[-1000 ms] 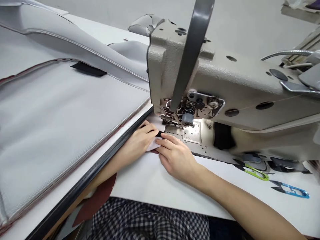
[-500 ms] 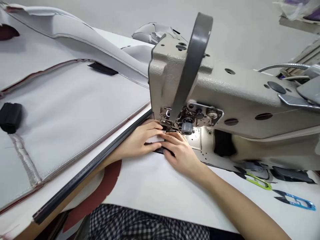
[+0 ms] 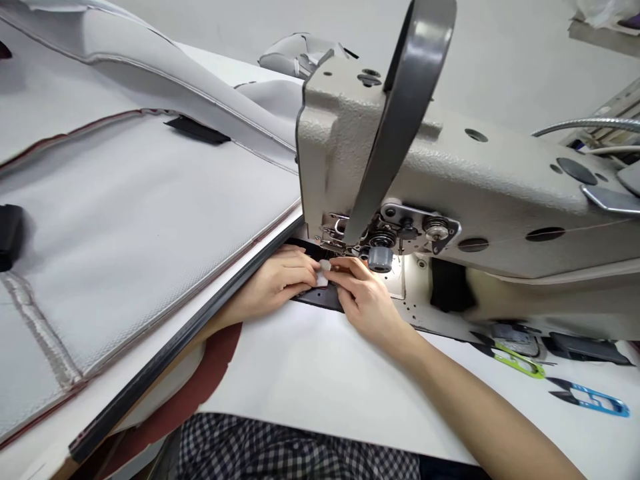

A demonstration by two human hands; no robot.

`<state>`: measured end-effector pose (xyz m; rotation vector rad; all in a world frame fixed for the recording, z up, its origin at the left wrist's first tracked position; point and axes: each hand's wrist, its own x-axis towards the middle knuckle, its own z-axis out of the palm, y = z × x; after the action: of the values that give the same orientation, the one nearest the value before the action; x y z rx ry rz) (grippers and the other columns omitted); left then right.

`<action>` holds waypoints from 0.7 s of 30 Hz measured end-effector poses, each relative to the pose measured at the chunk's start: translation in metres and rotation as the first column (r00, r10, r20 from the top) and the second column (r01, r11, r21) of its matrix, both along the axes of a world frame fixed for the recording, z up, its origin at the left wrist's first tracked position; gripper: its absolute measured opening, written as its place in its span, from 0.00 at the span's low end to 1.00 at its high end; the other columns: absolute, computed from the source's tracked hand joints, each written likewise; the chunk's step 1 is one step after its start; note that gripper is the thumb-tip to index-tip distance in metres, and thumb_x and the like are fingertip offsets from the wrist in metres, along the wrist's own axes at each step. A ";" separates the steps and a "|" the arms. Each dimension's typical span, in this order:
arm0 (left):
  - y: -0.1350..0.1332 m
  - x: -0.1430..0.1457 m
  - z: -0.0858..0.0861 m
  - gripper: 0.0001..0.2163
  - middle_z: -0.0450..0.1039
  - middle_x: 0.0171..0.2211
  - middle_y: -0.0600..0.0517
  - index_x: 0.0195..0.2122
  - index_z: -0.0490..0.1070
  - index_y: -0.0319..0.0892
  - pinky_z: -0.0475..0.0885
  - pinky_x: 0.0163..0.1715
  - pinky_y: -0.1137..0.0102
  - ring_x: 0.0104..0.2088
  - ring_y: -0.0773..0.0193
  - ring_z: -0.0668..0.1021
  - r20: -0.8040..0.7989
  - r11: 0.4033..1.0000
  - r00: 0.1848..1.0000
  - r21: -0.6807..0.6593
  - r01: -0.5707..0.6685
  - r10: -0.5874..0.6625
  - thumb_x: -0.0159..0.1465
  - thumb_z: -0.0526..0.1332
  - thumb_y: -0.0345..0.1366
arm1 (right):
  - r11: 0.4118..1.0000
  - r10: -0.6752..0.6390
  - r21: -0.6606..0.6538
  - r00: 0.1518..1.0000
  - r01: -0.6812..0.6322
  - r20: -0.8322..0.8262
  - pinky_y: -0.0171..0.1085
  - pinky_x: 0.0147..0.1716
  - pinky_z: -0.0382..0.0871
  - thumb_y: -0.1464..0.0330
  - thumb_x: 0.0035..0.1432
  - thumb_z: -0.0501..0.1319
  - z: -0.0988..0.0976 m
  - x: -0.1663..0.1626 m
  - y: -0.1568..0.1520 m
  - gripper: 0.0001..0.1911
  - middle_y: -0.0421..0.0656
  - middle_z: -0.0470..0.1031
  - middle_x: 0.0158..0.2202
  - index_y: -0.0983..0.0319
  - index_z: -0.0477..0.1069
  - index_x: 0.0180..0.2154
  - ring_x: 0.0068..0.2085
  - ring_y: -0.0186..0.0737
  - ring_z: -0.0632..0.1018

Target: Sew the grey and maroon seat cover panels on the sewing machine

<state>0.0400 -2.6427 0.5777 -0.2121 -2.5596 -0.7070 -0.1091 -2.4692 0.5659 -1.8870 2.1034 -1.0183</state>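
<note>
Under the head of a grey sewing machine [image 3: 380, 147], a small pale piece of fabric [image 3: 321, 277] lies at the needle area. My left hand [image 3: 280, 280] has its fingers bent over the left side of this piece, partly hiding it. From the right, my right hand [image 3: 367, 297] pinches the piece's edge with its fingertips. A large light-grey sewn panel [image 3: 165, 220] with dark red seam edges spreads left of the machine. A long dark strip [image 3: 190, 337] runs along the panel's near side, over my left forearm.
Green-handled thread snips [image 3: 517, 362] and blue-handled thread snips [image 3: 593, 397] lie on the white table [image 3: 295, 373] at right. A dark red curved piece [image 3: 200, 387] hangs near the table's front edge. More grey sewn fabric [image 3: 287, 57] sits behind the machine.
My hands have drawn slightly apart, and the fingers now grip the small pale fabric piece instead of lying flatter over it. The view has shifted slightly.
</note>
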 end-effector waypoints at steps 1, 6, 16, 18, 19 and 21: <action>0.000 -0.001 0.000 0.08 0.80 0.42 0.49 0.37 0.78 0.40 0.71 0.56 0.64 0.49 0.62 0.79 0.004 1.000 1.000 0.003 0.003 -0.003 0.69 0.59 0.31 | 1.000 0.002 0.010 1.000 -0.002 -0.011 0.50 0.53 0.72 0.79 0.62 0.50 0.000 0.000 0.000 0.24 0.49 0.75 0.53 0.59 0.78 0.51 0.53 0.47 0.74; -0.004 -0.010 0.000 0.11 0.81 0.42 0.48 0.36 0.78 0.39 0.71 0.52 0.67 0.46 0.63 0.80 -0.012 1.000 1.000 -0.002 0.005 -0.005 0.70 0.56 0.30 | 1.000 -0.014 0.019 0.999 0.015 -0.050 0.49 0.51 0.72 0.79 0.62 0.51 0.002 0.000 0.000 0.23 0.49 0.76 0.51 0.62 0.76 0.52 0.51 0.47 0.75; -0.027 -0.035 -0.006 0.10 0.81 0.37 0.52 0.35 0.80 0.43 0.72 0.49 0.67 0.43 0.61 0.80 0.018 0.993 0.993 -0.025 -0.114 0.114 0.67 0.59 0.31 | 0.998 -0.030 -0.056 0.997 0.025 -0.075 0.49 0.53 0.72 0.80 0.62 0.52 -0.006 0.000 -0.002 0.21 0.49 0.77 0.52 0.63 0.77 0.50 0.50 0.46 0.76; -0.029 -0.039 -0.008 0.09 0.81 0.38 0.51 0.35 0.80 0.43 0.72 0.51 0.65 0.45 0.59 0.80 0.029 0.992 0.992 -0.005 -0.125 0.125 0.66 0.59 0.32 | 0.998 -0.033 -0.058 0.995 0.028 -0.090 0.50 0.54 0.71 0.80 0.63 0.52 -0.006 0.000 -0.001 0.21 0.49 0.77 0.51 0.63 0.77 0.51 0.51 0.47 0.76; -0.029 -0.040 -0.008 0.09 0.81 0.38 0.51 0.34 0.80 0.43 0.72 0.50 0.65 0.45 0.59 0.80 0.030 0.993 0.992 -0.003 -0.122 0.122 0.67 0.59 0.32 | 0.998 -0.034 -0.059 0.995 0.028 -0.094 0.49 0.54 0.71 0.79 0.63 0.52 -0.006 0.000 -0.001 0.21 0.49 0.77 0.51 0.64 0.77 0.51 0.51 0.47 0.75; -0.030 -0.041 -0.008 0.10 0.81 0.37 0.51 0.34 0.80 0.42 0.73 0.48 0.66 0.43 0.59 0.81 0.027 0.995 0.994 -0.006 -0.103 0.103 0.67 0.59 0.32 | 0.998 -0.033 -0.054 0.995 0.028 -0.097 0.49 0.54 0.71 0.79 0.63 0.52 -0.005 0.001 -0.001 0.21 0.49 0.77 0.51 0.64 0.77 0.51 0.51 0.48 0.74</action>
<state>-0.0011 -2.6725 0.5694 -0.0709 -2.5775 -0.6701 -0.1081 -2.4701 0.5608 -1.9743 2.1857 -1.0173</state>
